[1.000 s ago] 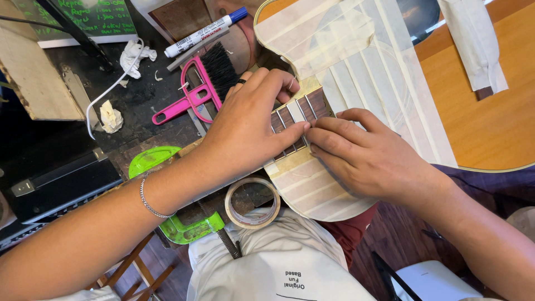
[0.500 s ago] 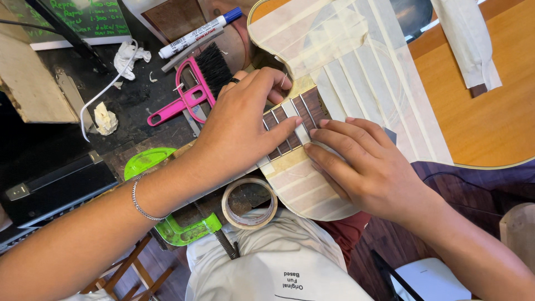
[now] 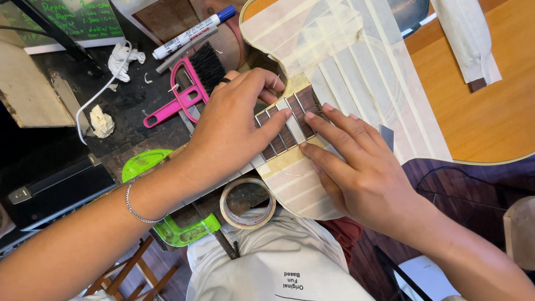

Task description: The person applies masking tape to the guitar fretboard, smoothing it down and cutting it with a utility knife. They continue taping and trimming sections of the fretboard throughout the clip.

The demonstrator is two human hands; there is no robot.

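Head view, looking straight down: acoustic guitar (image 3: pixel 479 111) lying across the lap and the dark bench (image 3: pixel 139 106), its top mostly covered in strips of pale masking tape (image 3: pixel 356 61). Left hand (image 3: pixel 228 131) spread flat over the fretboard (image 3: pixel 290 125), fingers stretched out and pressing a narrow tape strip down between the frets — gripping nothing. Right hand (image 3: pixel 362 173) likewise open and flat, fingertips on the fretboard's end and on the taped wood just beside it, holding nothing. Roll of masking tape (image 3: pixel 247 203) resting near the lap, below the left wrist and clear of both hands.

Judging by the coverage: body around the fretboard end already masked, a couple of light strips laid across the fretboard, several dark wood gaps between frets left bare — masking seemingly well along but not complete.

On the bench, left of the guitar: pink brush (image 3: pixel 189 83) with black bristles, white marker (image 3: pixel 192 32) with blue cap, crumpled paper scraps, green clamp (image 3: pixel 178 228) at the near edge.
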